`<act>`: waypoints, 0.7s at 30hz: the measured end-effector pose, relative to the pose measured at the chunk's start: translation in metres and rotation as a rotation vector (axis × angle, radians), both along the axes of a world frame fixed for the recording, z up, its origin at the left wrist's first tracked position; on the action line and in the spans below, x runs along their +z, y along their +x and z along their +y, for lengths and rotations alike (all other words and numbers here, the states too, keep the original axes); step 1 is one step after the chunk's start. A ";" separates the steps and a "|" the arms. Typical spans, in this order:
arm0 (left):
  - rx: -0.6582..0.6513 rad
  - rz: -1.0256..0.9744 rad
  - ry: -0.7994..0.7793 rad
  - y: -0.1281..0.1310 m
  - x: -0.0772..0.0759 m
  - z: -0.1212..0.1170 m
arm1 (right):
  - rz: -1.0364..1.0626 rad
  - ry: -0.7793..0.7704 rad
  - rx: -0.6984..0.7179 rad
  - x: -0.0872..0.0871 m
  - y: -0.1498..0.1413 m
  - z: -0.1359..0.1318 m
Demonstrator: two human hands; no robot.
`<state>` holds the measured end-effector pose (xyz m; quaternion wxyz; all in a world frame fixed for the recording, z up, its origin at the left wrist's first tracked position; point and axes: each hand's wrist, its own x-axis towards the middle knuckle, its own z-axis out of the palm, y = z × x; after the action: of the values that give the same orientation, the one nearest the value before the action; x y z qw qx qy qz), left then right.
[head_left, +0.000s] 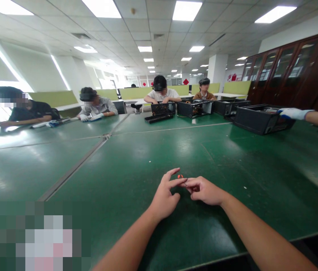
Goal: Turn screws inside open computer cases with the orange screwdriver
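Both bare hands meet low over the green table (130, 180). My left hand (164, 197) has its thumb and fingers apart, one finger reaching to the fingertips of the other hand. With its fingers curled together, my right hand (208, 191) touches that fingertip; whatever may be pinched there is hidden or too small to name. Just behind the touching fingers shows a small orange-red and dark object (180, 176). I cannot tell whether it lies on the table or is held.
Black computer cases (253, 119) stand along the far and right side, one under a gloved hand (295, 113) from the right. Several people work across the table. A seam strip (75, 167) crosses the tabletop at left. Small white scraps (245, 187) lie about.
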<state>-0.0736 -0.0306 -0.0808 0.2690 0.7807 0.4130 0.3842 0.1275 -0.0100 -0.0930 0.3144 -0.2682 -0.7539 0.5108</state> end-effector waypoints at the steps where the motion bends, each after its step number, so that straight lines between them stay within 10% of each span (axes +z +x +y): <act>1: -0.003 0.002 -0.004 0.000 0.000 0.000 | -0.005 -0.002 0.000 0.000 0.000 0.000; 21: -0.031 -0.173 0.255 -0.001 -0.001 0.001 | 0.066 -0.227 0.028 0.006 -0.002 -0.002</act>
<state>-0.0744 -0.0300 -0.0813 0.2079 0.7789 0.3241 0.4950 0.1259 -0.0122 -0.0872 0.2995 -0.2746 -0.6841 0.6057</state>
